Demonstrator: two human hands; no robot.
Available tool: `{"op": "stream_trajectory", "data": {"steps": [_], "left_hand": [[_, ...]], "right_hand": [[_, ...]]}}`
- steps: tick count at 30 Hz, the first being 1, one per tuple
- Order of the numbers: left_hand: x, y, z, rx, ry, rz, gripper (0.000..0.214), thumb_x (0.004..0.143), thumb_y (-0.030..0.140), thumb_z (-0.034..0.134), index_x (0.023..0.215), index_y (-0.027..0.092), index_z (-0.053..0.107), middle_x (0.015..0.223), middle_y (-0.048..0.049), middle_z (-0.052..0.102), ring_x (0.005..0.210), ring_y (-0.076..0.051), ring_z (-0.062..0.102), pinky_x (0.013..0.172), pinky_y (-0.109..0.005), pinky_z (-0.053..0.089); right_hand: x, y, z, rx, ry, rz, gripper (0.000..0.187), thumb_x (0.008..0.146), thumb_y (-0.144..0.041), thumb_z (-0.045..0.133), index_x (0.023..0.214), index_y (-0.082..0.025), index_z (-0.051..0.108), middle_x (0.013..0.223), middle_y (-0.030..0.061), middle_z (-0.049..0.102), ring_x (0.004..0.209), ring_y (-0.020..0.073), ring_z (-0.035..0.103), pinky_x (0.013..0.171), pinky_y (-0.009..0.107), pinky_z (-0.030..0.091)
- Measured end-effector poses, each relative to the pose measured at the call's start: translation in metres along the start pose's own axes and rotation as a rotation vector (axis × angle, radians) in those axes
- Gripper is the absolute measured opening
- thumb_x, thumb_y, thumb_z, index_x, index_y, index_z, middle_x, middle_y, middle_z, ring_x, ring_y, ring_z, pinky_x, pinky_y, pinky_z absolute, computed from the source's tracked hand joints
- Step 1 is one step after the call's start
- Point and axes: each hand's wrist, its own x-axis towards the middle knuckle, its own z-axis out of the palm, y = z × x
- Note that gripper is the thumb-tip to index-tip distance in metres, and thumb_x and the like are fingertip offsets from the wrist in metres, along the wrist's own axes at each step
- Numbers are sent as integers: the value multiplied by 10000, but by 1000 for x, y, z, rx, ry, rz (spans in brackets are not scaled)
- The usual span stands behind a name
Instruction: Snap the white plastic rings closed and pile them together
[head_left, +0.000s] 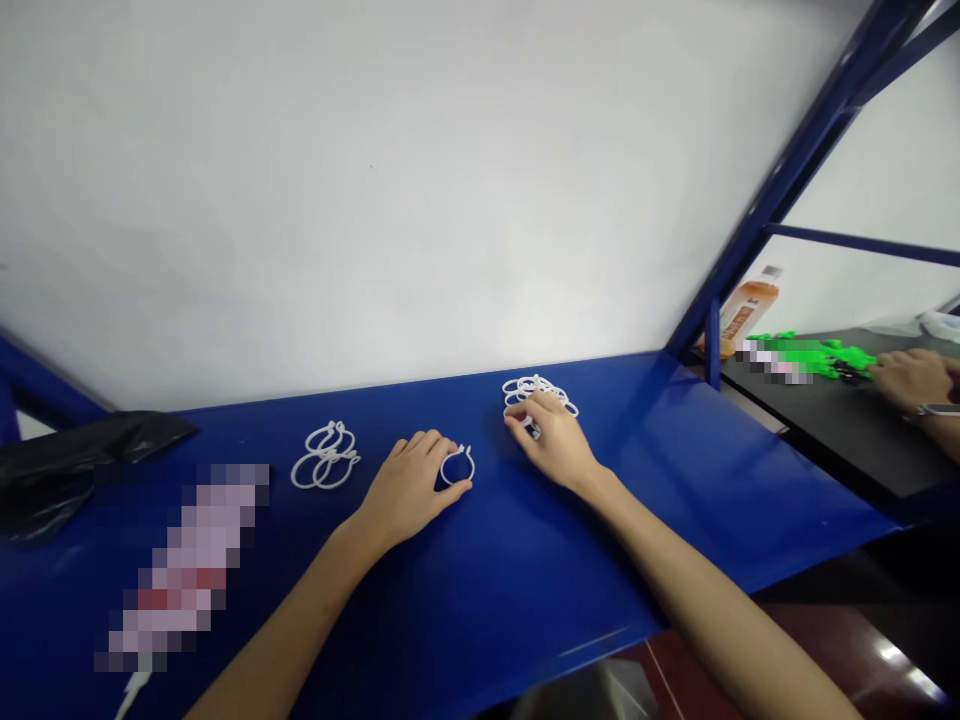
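White ring (457,466) sits flat on the blue shelf (480,590), pinned at its left edge by my left hand (409,487): thumb and forefinger pinching the rim, other fingers curled, so that hand is gripping the ring, not just resting. Ring's gap looks to face up and away from me; hard to be sure at this size. My right hand (551,435) is flat over the loose pile of rings (536,392) just to the right, fingertips down on them; can't tell if it has actually closed on one. Judgement: keep the left pinch low on the rim so the ring doesn't flip, and peel a single ring off the pile's edge, not the tangled middle. Linked cluster of rings (327,458) lies left of my left hand, apart from it. Further out: black bag (75,455) far left, a co-worker's hand (911,380) on the black table (847,425) by green parts (806,353) and an orange bottle (746,312).
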Motion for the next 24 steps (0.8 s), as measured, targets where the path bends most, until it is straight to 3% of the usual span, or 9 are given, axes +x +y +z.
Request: {"op": "stream_trajectory", "data": {"steps": [3, 7, 13, 16, 19, 24], "left_hand": [[1, 7, 1, 5, 58, 11, 314, 865, 416, 680, 1078, 193, 623, 1080, -60, 661, 1004, -259, 604, 883, -408, 409], [0, 15, 4, -39, 170, 20, 316, 848, 445, 703, 1033, 203, 617, 1014, -50, 669, 968, -248, 605, 863, -391, 405], [2, 21, 2, -422, 206, -112, 237, 958, 392, 509, 822, 220, 598, 820, 6, 671, 777, -166, 615, 781, -319, 449], [5, 19, 1, -589, 230, -223, 156, 896, 380, 584, 874, 228, 610, 779, 24, 686, 732, -156, 634, 720, -281, 475], [5, 18, 0, -617, 210, -218, 119, 860, 329, 605, 918, 241, 660, 793, 27, 716, 752, -162, 650, 755, -289, 495], [2, 18, -3, -534, 176, -190, 169, 857, 240, 544, 771, 247, 689, 805, 34, 728, 792, -164, 648, 823, -308, 475]], "right_hand": [[-7, -17, 7, 185, -157, -12, 130, 960, -315, 603, 974, -204, 669, 882, 34, 696, 847, 180, 628, 788, 316, 487], [-14, -28, 17, 408, -271, 89, 114, 952, -300, 610, 977, -195, 643, 789, -4, 707, 680, 128, 632, 649, 249, 468], [-13, -25, 17, 436, -236, 60, 82, 951, -196, 563, 938, -187, 644, 792, 3, 691, 684, 124, 608, 651, 242, 458], [-12, -27, 13, 422, -229, -16, 76, 948, -208, 587, 923, -192, 658, 803, 8, 673, 708, 130, 592, 666, 249, 459], [-13, -29, 11, 432, -250, -83, 80, 956, -213, 590, 932, -194, 664, 824, 19, 671, 743, 141, 597, 695, 263, 475], [-15, -33, 8, 467, -282, -143, 113, 980, -222, 566, 947, -197, 671, 858, 29, 693, 773, 151, 605, 729, 281, 495]]}}
